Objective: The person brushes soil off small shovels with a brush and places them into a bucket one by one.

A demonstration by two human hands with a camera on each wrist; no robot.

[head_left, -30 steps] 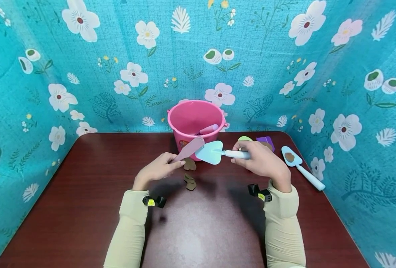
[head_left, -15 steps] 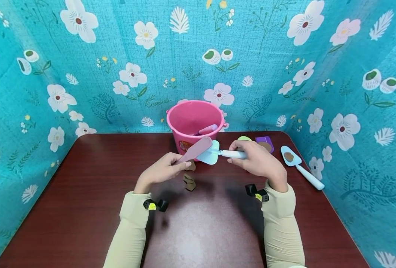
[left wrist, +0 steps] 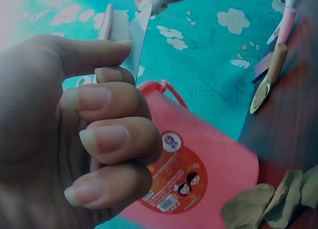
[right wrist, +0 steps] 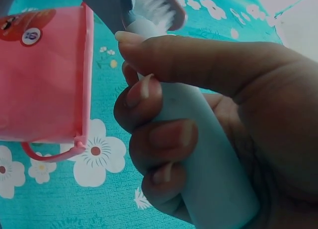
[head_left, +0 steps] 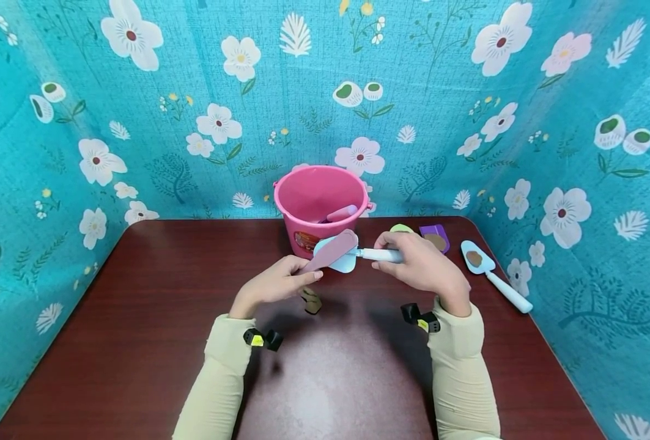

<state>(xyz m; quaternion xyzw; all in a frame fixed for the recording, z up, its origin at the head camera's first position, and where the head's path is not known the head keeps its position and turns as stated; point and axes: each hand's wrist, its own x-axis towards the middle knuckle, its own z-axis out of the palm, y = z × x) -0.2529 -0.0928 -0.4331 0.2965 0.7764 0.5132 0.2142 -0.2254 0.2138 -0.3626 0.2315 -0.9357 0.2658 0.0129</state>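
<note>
The left hand [head_left: 272, 281] grips a pinkish brush [head_left: 336, 245]; its white bristles show in both wrist views and lie against the blade of a light blue trowel [head_left: 345, 263]. The right hand [head_left: 424, 263] holds that trowel by its pale handle [right wrist: 198, 139], fingers curled round it. Brush and blade overlap in front of a pink bucket [head_left: 306, 229], above the table. Lumps of brown clay [head_left: 311, 301] lie on the table just below the left hand, partly hidden by it.
A purple-pink tool [head_left: 342, 213] leans inside the bucket. Behind the right hand are a green item [head_left: 401, 228] and a purple one [head_left: 436, 235]. A second light blue trowel [head_left: 509, 291] bearing brown clay lies by the right edge. Floral cloth surrounds the table.
The left hand has moved right with the brush, which now covers more of the blade. The right hand and trowel have shifted slightly left.
</note>
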